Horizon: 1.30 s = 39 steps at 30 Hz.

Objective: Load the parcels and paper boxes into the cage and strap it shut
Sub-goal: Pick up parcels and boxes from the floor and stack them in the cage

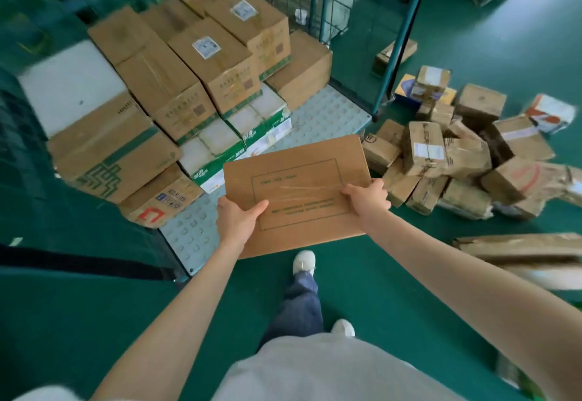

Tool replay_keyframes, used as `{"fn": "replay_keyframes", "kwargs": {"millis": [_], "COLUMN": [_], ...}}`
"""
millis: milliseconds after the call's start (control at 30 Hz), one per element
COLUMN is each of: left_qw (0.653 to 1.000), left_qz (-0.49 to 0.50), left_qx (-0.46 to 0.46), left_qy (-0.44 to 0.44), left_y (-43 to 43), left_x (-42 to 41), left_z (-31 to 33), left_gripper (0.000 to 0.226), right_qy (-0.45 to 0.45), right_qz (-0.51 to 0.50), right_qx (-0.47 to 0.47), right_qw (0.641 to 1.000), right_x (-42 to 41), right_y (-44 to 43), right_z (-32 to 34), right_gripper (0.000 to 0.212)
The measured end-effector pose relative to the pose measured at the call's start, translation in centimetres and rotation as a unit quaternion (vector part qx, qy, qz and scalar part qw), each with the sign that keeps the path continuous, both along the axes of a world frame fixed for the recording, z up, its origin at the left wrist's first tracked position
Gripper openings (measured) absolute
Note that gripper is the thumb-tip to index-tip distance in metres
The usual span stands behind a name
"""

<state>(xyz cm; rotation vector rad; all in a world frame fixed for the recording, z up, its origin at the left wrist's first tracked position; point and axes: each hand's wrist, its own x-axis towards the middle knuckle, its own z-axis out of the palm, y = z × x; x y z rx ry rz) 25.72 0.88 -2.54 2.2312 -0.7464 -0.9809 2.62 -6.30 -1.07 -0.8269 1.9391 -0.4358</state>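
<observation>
I hold a flat brown cardboard parcel with green printed lines level in front of me. My left hand grips its near left edge, and my right hand grips its right edge. The parcel hovers over the front edge of the cage's grey dimpled floor. Several large cardboard boxes are stacked inside the cage at the back and left. The cage's teal frame post and wire mesh stand at the right rear.
A heap of small taped parcels lies on the green floor to the right of the cage. Another flat cardboard piece lies at the right edge. My feet stand on the green floor before the cage.
</observation>
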Motion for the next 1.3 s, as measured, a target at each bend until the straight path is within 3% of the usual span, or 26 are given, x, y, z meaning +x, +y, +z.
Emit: {"fn": "replay_keyframes", "kwargs": {"millis": [233, 600, 800, 1000, 1300], "left_qw": [1.000, 0.999, 0.993, 0.990, 0.981], "left_qz": [0.013, 0.020, 0.031, 0.042, 0.079], "left_qx": [-0.006, -0.033, -0.024, 0.013, -0.071], "left_qy": [0.017, -0.037, -0.111, -0.133, -0.163], "left_y": [-13.2, -31.4, -41.3, -48.8, -57.7], "left_x": [3.6, 9.1, 8.5, 6.7, 9.2], "left_z": [-1.3, 1.4, 2.2, 4.5, 9.9], "left_gripper": [0.079, 0.085, 0.079, 0.078, 0.060], "right_qy": [0.006, -0.087, -0.127, -0.095, -0.119], "right_qz": [0.002, -0.029, 0.000, 0.046, 0.109], "right_qx": [0.001, -0.016, -0.002, -0.009, -0.071], "right_qw": [1.000, 0.996, 0.992, 0.994, 0.984], "right_x": [3.3, 8.0, 7.2, 5.8, 8.4], "right_y": [-13.1, -30.7, -41.0, -50.2, -61.3], "right_z": [-1.0, -0.3, -1.2, 0.2, 3.4], "right_gripper": [0.072, 0.080, 0.060, 0.061, 0.054]}}
